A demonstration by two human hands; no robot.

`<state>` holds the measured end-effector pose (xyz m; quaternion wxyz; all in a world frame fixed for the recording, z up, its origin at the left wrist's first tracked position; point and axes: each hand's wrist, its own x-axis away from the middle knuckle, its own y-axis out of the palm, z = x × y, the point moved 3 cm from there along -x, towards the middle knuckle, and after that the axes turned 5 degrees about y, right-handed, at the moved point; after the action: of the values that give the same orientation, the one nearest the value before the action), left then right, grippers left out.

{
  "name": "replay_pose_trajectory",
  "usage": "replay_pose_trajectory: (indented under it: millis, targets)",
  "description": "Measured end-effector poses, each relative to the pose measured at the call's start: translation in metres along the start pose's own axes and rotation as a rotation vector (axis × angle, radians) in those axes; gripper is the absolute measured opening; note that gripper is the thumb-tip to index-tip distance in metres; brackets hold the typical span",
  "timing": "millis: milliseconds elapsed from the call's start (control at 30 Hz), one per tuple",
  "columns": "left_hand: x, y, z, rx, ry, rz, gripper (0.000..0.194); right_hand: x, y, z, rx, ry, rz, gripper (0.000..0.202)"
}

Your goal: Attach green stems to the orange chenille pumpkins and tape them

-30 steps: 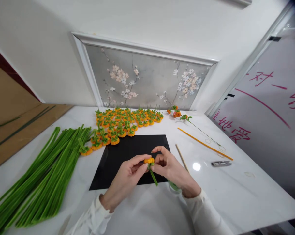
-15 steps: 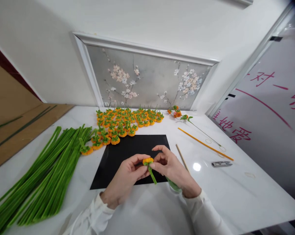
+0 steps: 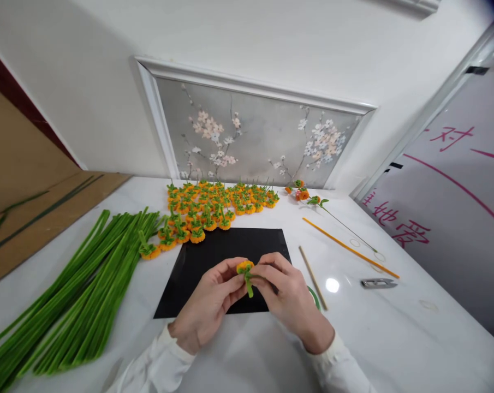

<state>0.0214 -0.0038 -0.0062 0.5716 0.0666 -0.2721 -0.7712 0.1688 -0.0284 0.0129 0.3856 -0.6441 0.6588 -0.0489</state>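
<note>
Above the front part of the black mat (image 3: 214, 245), my left hand (image 3: 209, 303) pinches a small orange flower (image 3: 245, 267) with green parts beneath it. A short green strip (image 3: 249, 287) hangs down from the flower. My right hand (image 3: 291, 297) is closed at the flower's right side, thumb and forefinger gripping a green piece of it. Several similar orange flowers (image 3: 209, 224) stand in rows behind the mat, their green stems up.
A bundle of green fuzzy strips (image 3: 95, 278) lies at the left. At the right are a wooden stick (image 3: 312, 275), an orange strip (image 3: 349, 246), small snips (image 3: 378, 283) and a wired flower stem (image 3: 345, 222). A green-rimmed round item (image 3: 313, 296) is partly hidden by my right hand.
My right fingers have closed in on the flower's green part. The flower has tilted and its hanging strip points more straight down. The view has shifted slightly.
</note>
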Motion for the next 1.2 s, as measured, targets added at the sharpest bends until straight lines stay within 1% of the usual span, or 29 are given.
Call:
replay_pose_trajectory:
  millis: [167, 300, 400, 500, 600, 733, 867, 933, 1067, 1167, 1200]
  targets:
    - [0.002, 0.003, 0.0, 0.019, -0.016, 0.004, 0.02, 0.002, 0.001, 0.001, 0.141, -0.028, 0.047, 0.022]
    - [0.002, 0.007, 0.003, -0.027, 0.004, 0.012, 0.021, 0.002, 0.001, -0.001, 0.167, -0.035, 0.026, 0.023]
    - [0.003, 0.009, 0.004, -0.102, 0.039, 0.014, 0.027, 0.001, 0.001, -0.003, 0.091, -0.022, 0.016, 0.023]
    - [0.005, 0.01, 0.004, -0.199, 0.102, -0.019, 0.036, 0.0, 0.001, -0.002, -0.05, 0.026, 0.051, 0.022]
    - [0.006, 0.011, 0.004, -0.28, 0.135, -0.067, 0.031, -0.002, 0.001, 0.001, -0.114, 0.085, 0.077, 0.017]
    - [0.008, 0.012, 0.006, -0.297, 0.126, -0.094, 0.025, -0.003, -0.001, 0.002, -0.122, 0.129, 0.06, 0.015]
    - [0.007, 0.013, 0.009, -0.323, 0.134, -0.067, 0.023, -0.002, -0.004, 0.005, -0.176, 0.184, 0.005, 0.016]
    - [0.007, 0.014, 0.009, -0.322, 0.12, -0.047, 0.022, -0.002, -0.004, 0.006, -0.206, 0.218, 0.006, 0.016]
    - [0.007, 0.014, 0.007, -0.338, 0.106, -0.034, 0.026, -0.002, -0.003, 0.011, -0.279, 0.3, 0.006, 0.011]
    - [0.007, 0.015, 0.007, -0.402, 0.116, -0.06, 0.03, -0.002, -0.001, 0.014, -0.326, 0.353, -0.023, 0.002]
    - [0.007, 0.015, 0.007, -0.423, 0.12, -0.074, 0.03, -0.002, -0.001, 0.015, -0.334, 0.364, -0.029, 0.003]
